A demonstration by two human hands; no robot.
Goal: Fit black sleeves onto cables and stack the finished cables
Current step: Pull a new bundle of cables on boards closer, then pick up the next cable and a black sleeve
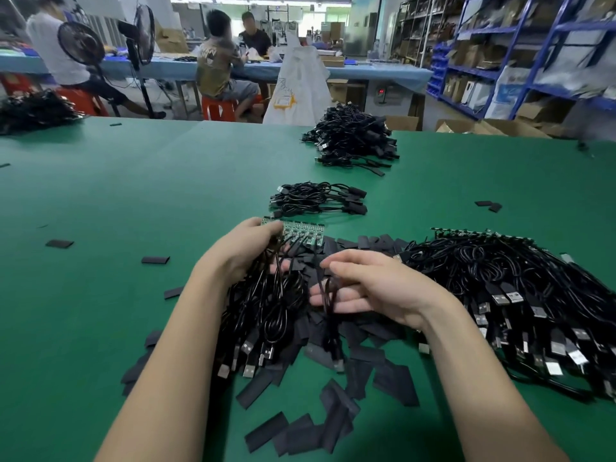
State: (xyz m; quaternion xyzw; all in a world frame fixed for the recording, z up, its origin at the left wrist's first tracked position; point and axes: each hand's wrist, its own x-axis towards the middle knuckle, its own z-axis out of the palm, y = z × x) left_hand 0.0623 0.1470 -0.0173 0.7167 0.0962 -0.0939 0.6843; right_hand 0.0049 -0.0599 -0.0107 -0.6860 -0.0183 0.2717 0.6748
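Observation:
My left hand grips a bundle of black cables whose ends join a strip of small green circuit boards. My right hand holds one black cable across its fingers, thumb over it, just right of the bundle. Flat black sleeves lie scattered under and in front of both hands. A small stack of sleeved cables lies beyond my hands. A bigger heap of sleeved cables sits farther back.
A large pile of unsleeved cables with USB plugs fills the right side of the green table. Stray sleeves dot the left. Another cable heap lies far left. People sit at a far bench; shelving stands at right.

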